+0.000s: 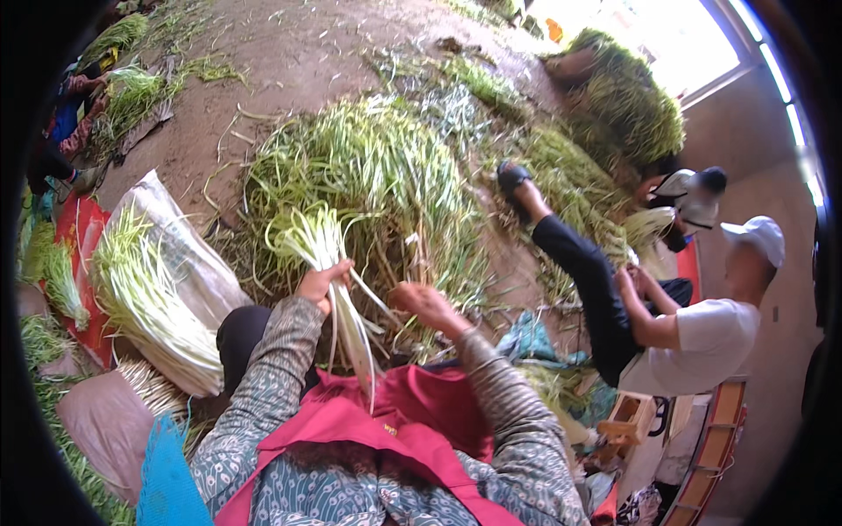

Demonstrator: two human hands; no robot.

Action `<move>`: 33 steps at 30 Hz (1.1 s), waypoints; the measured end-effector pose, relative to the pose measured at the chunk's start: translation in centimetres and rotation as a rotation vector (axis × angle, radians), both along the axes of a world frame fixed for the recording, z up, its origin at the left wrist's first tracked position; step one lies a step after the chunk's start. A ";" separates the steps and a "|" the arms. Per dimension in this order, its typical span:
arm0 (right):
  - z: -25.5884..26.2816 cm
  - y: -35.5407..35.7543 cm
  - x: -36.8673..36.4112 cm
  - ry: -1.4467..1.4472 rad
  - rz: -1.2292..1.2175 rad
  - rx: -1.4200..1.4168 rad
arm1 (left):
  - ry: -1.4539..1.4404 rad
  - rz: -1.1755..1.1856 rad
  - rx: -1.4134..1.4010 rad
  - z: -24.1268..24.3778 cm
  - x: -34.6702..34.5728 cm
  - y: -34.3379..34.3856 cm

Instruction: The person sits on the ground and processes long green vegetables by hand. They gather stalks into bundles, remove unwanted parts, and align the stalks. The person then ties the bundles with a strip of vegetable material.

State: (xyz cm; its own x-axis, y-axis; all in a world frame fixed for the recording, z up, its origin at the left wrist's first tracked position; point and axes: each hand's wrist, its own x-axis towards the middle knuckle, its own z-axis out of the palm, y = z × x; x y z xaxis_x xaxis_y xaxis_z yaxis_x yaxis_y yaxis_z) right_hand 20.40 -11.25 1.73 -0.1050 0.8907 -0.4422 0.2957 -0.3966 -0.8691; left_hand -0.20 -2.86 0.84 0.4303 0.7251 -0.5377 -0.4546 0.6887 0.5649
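My left hand grips a bunch of long leafy stalks, perhaps garlic chives. Their pale green leaves fan out above the fist, and the white stems hang toward my red apron. To the right of the bunch, my right hand has its fingers curled. One stem slants toward it, but whether the fingers hold anything is not plain. Just beyond both hands lies a big heap of the same greens, with some dry brown leaves along its near side.
Left of me, trimmed stalks lie on a white woven sack, beside a red sheet. A seated person at right handles greens, one foot stretched toward the heap. Nearby are a wooden stool and more piled greens.
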 end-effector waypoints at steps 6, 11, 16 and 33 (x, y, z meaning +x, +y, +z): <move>1.6 1.3 -6.0 0.812 -0.246 -0.428 | -0.011 -0.023 -0.030 -0.9 -0.8 0.0; 0.8 0.5 -7.0 0.987 -0.480 -0.418 | -0.058 -0.014 0.005 -1.2 -1.0 -0.2; 0.5 -0.5 -7.5 0.997 -0.625 -0.277 | -0.085 0.027 0.067 -1.3 -0.6 -0.3; 9.8 -8.7 8.8 0.580 -0.800 0.104 | -0.047 0.187 -0.079 -1.3 -1.5 0.6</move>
State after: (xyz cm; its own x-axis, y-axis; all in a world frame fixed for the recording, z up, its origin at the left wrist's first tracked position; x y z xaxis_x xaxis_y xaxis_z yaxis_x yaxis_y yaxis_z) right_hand 29.18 -19.93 11.51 0.3689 0.8249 -0.4282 -0.5073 -0.2073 -0.8364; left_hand -1.65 -2.29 -0.43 0.3180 0.7511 -0.5786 -0.6028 0.6312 0.4880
